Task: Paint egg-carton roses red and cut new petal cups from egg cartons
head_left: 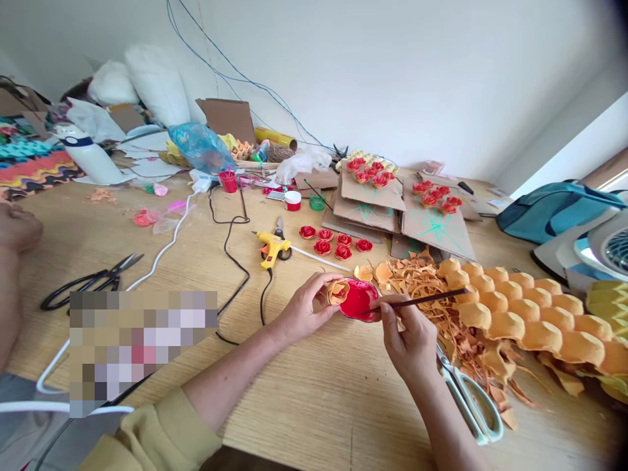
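Between the fingers of my left hand point(309, 304) is an orange egg-carton flower point(338, 291), with some red at its centre. It is held over the left rim of a small dish of red paint point(358, 301). My right hand point(408, 330) pinches a dark-handled paintbrush point(426, 299), whose tip points down into the dish. Just beyond the dish lie loose orange carton petals point(373, 271). Several finished red flowers point(343, 245) sit farther back. Light green scissors point(471, 405) lie beside my right forearm.
A yellow glue gun point(272, 247) with its cord lies left of the red flowers. Orange egg cartons point(530, 307) and shredded scraps point(426, 288) fill the right. Cardboard pieces point(373, 212) carry more flowers. Black scissors point(98, 281) lie left, near another person's hand point(19, 229).
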Available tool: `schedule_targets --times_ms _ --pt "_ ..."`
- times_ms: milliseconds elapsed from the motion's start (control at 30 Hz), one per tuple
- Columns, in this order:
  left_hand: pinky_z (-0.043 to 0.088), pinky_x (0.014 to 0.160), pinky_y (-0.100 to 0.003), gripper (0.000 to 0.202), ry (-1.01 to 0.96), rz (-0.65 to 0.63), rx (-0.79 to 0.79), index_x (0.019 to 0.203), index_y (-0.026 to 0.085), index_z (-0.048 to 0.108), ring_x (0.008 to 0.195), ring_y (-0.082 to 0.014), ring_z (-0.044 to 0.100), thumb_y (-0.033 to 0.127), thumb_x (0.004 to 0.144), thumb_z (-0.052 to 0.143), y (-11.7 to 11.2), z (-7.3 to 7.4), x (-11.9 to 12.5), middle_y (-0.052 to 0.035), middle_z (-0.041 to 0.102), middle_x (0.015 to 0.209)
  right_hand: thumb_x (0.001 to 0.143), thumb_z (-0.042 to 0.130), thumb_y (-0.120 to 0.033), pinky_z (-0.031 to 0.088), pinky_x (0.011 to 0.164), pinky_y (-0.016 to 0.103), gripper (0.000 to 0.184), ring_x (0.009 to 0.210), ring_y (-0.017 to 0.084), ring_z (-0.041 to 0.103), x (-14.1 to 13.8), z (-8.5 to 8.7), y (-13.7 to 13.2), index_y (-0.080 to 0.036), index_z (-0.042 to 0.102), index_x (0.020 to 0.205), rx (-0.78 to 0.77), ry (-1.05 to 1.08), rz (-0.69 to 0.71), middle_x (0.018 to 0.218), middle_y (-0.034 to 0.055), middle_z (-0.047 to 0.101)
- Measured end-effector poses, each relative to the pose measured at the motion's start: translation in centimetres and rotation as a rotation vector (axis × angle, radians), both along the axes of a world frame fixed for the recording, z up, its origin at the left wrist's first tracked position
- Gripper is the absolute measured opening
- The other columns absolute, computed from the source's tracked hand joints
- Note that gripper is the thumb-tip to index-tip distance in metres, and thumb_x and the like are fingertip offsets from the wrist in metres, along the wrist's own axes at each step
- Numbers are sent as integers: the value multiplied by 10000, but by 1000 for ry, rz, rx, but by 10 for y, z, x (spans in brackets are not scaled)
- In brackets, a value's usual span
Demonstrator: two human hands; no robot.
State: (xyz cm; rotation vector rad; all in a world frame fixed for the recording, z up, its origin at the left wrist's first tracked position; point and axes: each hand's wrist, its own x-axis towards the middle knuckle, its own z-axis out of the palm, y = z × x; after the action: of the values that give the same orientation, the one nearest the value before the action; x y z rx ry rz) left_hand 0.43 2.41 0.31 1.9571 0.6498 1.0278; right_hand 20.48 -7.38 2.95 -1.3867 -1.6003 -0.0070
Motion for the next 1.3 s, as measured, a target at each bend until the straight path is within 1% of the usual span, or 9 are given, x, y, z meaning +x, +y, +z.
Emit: schedule_targets --times_ms 167,333,433,533,633,700,833,1133,1300 --pt "574 913 -317 437 -30 5 -25 1354 218 565 1089 -210 660 172 929 658 0 0 0 -106 642 1227 1043 537 -282 509 582 239 167 598 146 704 -1 -3 2 -229 650 932 -26 25 18 698 -19 706" --pt "557 964 -320 395 -68 -14 -47 1307 214 583 1103 -205 664 146 924 655 -1 2 0 -100 658 1220 1080 450 -319 551 641 278 252 663 177 739 1 -3 0 -231 638 936 -43 92 15 786 22 752" --pt "558 952 -301 375 -87 -40 -79 1278 211 583 1106 -197 668 119 919 637 -1 1 0 -96 672 1231 1069 486 -304 536 590 269 219 618 167 725 1 -2 -3 -235 640 930 -47 125 10 754 6 737" --pt "556 944 -297 375 -73 -36 -70 1267 213 586 1127 -199 667 113 909 642 0 0 0 -97 676 1257 1064 495 -259 564 639 286 177 672 168 735 -1 -2 -6 -238 656 993 47 212 32 836 19 750" --pt "551 963 -315 390 -47 -41 -48 1282 219 585 1161 -210 662 121 910 646 1 0 0 -99 675 1283 1065 487 -246 593 779 344 162 845 196 747 -4 -1 -8 -235 646 1036 226 300 133 942 47 762" --pt "548 984 -334 409 -30 -49 -30 1304 222 585 1183 -219 657 124 911 644 1 -1 -1 -102 670 1295 1063 488 -240 591 818 361 153 925 205 735 -7 -1 -9 -230 640 1049 286 318 205 988 58 762" --pt "551 992 -348 420 1 -66 -8 1340 217 579 1199 -227 652 155 928 637 0 1 -1 -115 659 1306 1062 482 -216 584 839 379 161 949 203 722 -10 -2 -10 -230 640 1095 277 302 260 1042 65 755" --pt "576 897 -302 375 20 -93 -50 1306 196 608 1127 -223 677 274 944 669 -4 6 0 -126 672 1296 1040 508 -186 582 839 374 161 962 205 724 -10 -6 -7 -237 647 1104 250 232 234 1063 67 746" --pt "578 914 -330 399 -1 -102 -62 1308 178 610 1118 -241 682 333 947 683 -4 4 1 -140 679 1274 1036 508 -179 583 854 380 156 953 202 726 -11 -6 -5 -236 647 1075 238 206 221 1048 65 751"
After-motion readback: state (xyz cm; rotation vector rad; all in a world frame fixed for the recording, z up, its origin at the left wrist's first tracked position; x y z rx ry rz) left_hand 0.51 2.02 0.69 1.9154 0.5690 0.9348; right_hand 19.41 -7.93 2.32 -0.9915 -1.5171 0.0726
